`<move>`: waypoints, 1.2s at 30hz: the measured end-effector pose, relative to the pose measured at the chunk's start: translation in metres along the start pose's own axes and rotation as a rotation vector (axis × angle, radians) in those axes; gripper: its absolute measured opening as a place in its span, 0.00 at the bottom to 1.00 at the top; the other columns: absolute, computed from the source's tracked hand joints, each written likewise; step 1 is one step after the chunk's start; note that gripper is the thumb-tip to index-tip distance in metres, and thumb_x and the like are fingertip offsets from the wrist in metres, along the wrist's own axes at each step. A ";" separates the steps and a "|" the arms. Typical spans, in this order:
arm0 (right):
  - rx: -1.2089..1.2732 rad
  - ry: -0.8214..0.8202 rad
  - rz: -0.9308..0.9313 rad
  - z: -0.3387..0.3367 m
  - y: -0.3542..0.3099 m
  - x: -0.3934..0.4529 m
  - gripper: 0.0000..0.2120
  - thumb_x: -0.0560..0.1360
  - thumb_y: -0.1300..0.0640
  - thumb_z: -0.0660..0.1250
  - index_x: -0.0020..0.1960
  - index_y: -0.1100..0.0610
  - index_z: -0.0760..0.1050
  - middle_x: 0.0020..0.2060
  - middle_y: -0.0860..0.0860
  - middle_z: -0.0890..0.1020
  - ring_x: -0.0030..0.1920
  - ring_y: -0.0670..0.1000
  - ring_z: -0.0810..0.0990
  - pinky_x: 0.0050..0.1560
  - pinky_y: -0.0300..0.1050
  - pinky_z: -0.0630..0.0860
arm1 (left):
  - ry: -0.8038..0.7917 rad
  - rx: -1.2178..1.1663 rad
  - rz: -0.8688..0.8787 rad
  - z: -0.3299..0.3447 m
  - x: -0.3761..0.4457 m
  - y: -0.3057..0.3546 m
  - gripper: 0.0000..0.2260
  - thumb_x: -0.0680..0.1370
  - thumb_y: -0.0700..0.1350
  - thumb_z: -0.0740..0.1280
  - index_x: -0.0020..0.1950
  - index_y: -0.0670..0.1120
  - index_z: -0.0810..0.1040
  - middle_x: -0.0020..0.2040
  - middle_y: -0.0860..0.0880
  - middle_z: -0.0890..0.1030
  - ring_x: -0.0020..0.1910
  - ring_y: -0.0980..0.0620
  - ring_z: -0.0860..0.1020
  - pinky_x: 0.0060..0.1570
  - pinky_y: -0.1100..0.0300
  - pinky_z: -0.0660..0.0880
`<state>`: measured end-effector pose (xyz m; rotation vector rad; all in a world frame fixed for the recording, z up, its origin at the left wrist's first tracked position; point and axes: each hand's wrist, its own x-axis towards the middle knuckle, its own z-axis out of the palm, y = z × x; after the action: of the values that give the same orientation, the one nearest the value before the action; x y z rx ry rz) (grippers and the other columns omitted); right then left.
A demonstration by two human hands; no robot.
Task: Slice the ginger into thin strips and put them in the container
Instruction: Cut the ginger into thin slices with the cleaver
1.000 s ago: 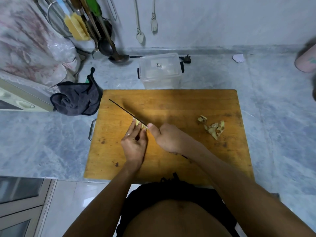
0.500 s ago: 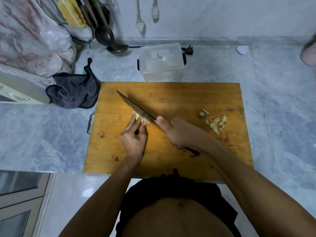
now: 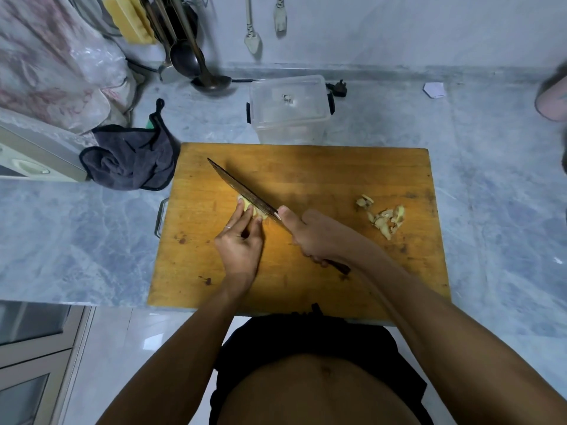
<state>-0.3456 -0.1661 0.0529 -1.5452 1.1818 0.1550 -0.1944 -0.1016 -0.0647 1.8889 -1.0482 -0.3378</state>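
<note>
Ginger piece (image 3: pixel 249 210), pale yellow, lies on the wooden cutting board (image 3: pixel 306 179), left of centre. Left hand (image 3: pixel 241 243) pins it down, fingers extended with their tips on the ginger; a ring on one finger. Most of the piece is hidden under fingers and blade.

Knife (image 3: pixel 245 194) runs diagonally from upper left down to lower right, broad blade tilted, its edge against the ginger just beside the left fingertips. Right hand (image 3: pixel 316 237) is wrapped round the knife handle, thumb lying up toward the blade; the dark handle end sticks out behind the hand.

Small heap of ginger trimmings (image 3: pixel 383 219) sits on the right part of the board, well apart from the cutting.

Clear plastic container (image 3: pixel 288 108) with black side clips stands on the marble worktop (image 3: pixel 491 179) just beyond the board's far edge; lid appears on.

Dark grey cloth (image 3: pixel 132 161) bunched on the worktop off the board's upper-left corner. Ladle (image 3: pixel 211 82) and other utensils lean against the back wall. Black plug (image 3: pixel 339 88) behind the container.
</note>
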 end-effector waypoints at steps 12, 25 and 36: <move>-0.026 0.126 -0.054 0.022 0.008 0.013 0.31 0.83 0.36 0.48 0.31 0.56 0.66 0.27 0.53 0.73 0.27 0.51 0.75 0.34 0.44 0.72 | 0.029 -0.020 0.000 0.003 -0.001 -0.004 0.12 0.75 0.37 0.73 0.58 0.38 0.83 0.62 0.43 0.81 0.58 0.61 0.78 0.60 0.73 0.71; -0.022 0.138 -0.113 0.026 0.016 0.012 0.31 0.83 0.39 0.49 0.27 0.55 0.64 0.25 0.50 0.70 0.27 0.47 0.70 0.34 0.45 0.65 | 0.037 -0.042 -0.005 0.001 0.001 -0.007 0.12 0.75 0.39 0.74 0.58 0.42 0.84 0.63 0.47 0.81 0.60 0.63 0.77 0.61 0.69 0.72; 0.052 0.109 -0.078 0.018 0.012 0.006 0.34 0.81 0.34 0.46 0.36 0.60 0.71 0.28 0.56 0.74 0.25 0.51 0.72 0.32 0.44 0.73 | 0.004 -0.061 0.020 -0.003 0.001 -0.005 0.12 0.76 0.39 0.73 0.59 0.43 0.84 0.65 0.48 0.80 0.62 0.57 0.79 0.65 0.59 0.75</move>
<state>-0.3427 -0.1537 0.0345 -1.5674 1.1991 -0.0118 -0.1893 -0.0997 -0.0673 1.8230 -1.0425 -0.3499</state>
